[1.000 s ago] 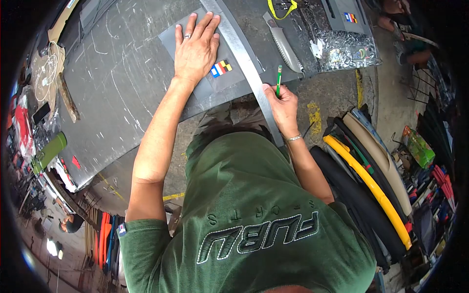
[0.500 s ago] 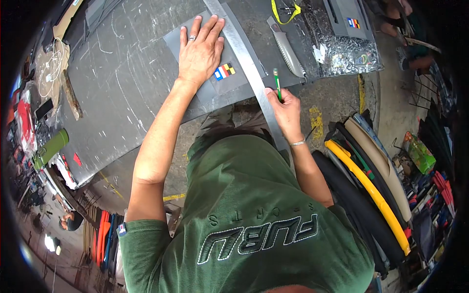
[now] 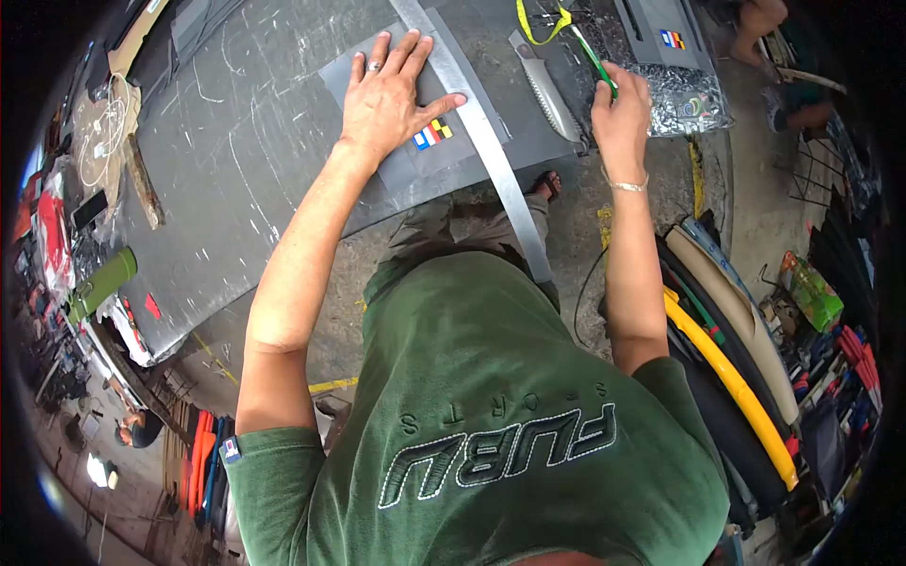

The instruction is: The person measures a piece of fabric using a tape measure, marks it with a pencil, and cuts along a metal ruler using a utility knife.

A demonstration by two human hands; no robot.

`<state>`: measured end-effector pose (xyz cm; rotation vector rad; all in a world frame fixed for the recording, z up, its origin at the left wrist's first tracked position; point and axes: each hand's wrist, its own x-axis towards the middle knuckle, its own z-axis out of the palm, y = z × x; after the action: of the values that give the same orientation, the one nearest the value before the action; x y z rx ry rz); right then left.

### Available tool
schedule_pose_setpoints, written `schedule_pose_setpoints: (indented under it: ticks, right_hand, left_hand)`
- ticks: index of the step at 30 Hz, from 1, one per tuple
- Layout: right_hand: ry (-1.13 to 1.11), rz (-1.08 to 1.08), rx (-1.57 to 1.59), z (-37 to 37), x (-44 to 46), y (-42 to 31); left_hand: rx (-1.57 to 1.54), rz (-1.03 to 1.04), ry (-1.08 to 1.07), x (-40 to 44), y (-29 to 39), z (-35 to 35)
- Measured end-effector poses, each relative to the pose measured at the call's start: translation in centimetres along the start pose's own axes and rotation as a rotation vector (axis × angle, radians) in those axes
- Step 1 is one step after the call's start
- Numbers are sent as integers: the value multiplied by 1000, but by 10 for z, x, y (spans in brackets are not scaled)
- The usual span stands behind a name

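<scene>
My left hand point(image 3: 385, 108) lies flat with fingers spread on a dark grey sheet point(image 3: 344, 80). Its thumb stretches over a long metal ruler point(image 3: 488, 146), which crosses the sheet and juts past the table's near edge. Beside that palm is a small patch of colourful flags point(image 3: 433, 134) on the sheet. Off to the right, my right hand point(image 3: 621, 108) is raised and closed around a slim green pencil point(image 3: 595, 58), whose pale end points up and left towards a yellow tape measure point(image 3: 545, 33). A grey cutter-like tool with a ridged edge point(image 3: 552, 99) lies between the ruler and this hand.
Clear plastic wrapping point(image 3: 675, 104) and another flag-marked sheet point(image 3: 651, 38) are at the table's right. A phone point(image 3: 90, 209) and a green roll point(image 3: 104, 283) sit at the left. Rolled materials, one yellow point(image 3: 731, 387), stand at my right. Another person's limb point(image 3: 757, 33) shows top right.
My right hand has moved up and right with the pencil, away from the ruler. My left thumb has swung out onto the ruler, while that hand stays on the sheet.
</scene>
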<state>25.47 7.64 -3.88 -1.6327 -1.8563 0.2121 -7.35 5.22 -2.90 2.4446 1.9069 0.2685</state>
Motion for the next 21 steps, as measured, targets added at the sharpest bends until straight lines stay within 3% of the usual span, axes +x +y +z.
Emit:
schedule_pose_setpoints:
  ticks: [8,14,17,21]
  right_hand:
    - [34,104,95,14,-3,3]
    - [180,-32,52,9,-4,-13]
    - [-79,37,139,-1,-19,-51]
    - [-188,89,34,8,-25,-55]
  left_hand:
    - [7,-8,-98,6,7,-10]
    - [42,-6,-143,7,7,-13]
    - [35,17,-141,11,7,-12]
    - [25,37,-133,12,5,-10]
